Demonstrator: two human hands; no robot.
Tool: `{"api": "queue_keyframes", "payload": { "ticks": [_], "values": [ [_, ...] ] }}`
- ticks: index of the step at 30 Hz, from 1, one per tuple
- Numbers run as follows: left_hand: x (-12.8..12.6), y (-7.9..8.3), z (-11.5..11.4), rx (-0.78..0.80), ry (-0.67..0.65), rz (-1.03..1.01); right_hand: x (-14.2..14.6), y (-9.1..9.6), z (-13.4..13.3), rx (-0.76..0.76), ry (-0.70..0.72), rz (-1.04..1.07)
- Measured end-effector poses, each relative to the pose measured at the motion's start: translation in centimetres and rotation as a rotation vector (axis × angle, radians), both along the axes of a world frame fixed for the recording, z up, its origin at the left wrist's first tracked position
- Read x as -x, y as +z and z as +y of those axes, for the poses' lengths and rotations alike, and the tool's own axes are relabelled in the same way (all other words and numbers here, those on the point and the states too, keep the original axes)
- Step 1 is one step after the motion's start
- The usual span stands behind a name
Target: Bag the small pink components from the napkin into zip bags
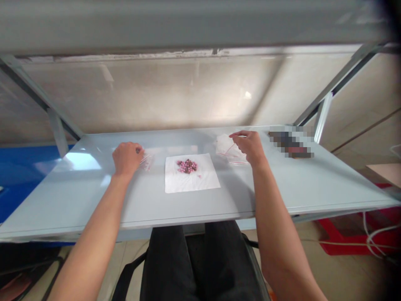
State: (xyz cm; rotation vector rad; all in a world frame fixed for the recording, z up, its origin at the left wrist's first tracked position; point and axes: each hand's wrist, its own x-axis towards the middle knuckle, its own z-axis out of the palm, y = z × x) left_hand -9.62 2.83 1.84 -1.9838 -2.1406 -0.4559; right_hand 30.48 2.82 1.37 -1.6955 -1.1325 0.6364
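My left hand is closed at the left of the table, with a small clear plastic bag sticking out from its fingers. A dark speck shows at the fingertips, too small to identify. My right hand rests with fingers spread beside a stack of clear plastic bags with red edges, and its fingertips touch them. Between my hands lies a white paper sheet bearing a heap of pink and dark brown beads.
The pale grey-blue tabletop ends in a front edge just above my dark trousers. A pixelated dark object lies at its back right. Metal braces rise at both sides. A red crate and white cables sit low right.
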Motion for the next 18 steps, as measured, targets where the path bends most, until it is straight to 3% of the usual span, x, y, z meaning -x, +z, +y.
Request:
{"api": "queue_keyframes", "payload": {
  "ticks": [5, 10, 13, 18],
  "values": [
    [-0.2, -0.4, 0.0, -0.123, -0.069, -0.032, 0.4, -0.2, -0.1, 0.084, 0.165, 0.143],
    [-2.3, -0.1, -0.5, -0.345, -0.285, -0.265, 2.6, 0.7, -0.6, -0.188, 0.418, 0.271],
    [-4.4, 0.0, -1.2, -0.222, -0.489, -0.573, 4.8, 1.0, -0.9, -0.340, 0.483, 0.287],
    [-6.6, -0.4, -1.9, 0.154, -0.685, -1.093, 8.3, 0.7, -1.7, -0.362, 0.646, 0.333]
  ]
}}
